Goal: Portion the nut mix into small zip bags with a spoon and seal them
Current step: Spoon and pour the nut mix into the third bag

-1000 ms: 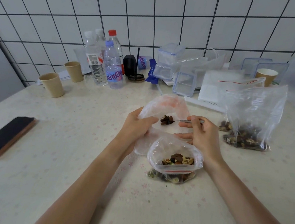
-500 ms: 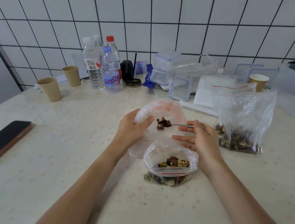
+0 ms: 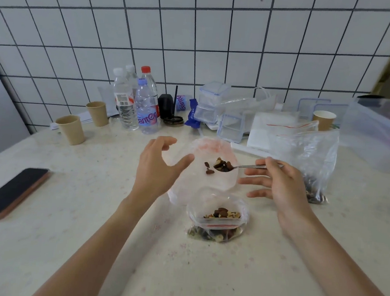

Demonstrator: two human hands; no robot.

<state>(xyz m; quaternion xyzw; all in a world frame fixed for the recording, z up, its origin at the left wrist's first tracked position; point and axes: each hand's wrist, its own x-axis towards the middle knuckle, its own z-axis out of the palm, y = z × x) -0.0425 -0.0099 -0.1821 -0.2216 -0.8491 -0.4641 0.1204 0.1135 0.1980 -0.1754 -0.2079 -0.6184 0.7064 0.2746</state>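
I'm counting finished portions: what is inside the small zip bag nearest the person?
The small zip bag stands open-mouthed and holds a heap of nut mix. More shows through its bottom, but the folded plastic and red zip strip hide how deep it goes.

I'm looking down at what reads as a home kitchen or pantry corner. The wall (image 3: pixel 199 30) is white square tile with dark grout, and the table (image 3: pixel 89 209) wears a pale cloth with small flowers. Along the wall stand 4 water bottles (image 3: pixel 145 105), clip-lid food boxes (image 3: pixel 213 102), 3 paper cups (image 3: pixel 71 129) and zip bags (image 3: pixel 306 153). A phone (image 3: pixel 12 193) lies at my left.
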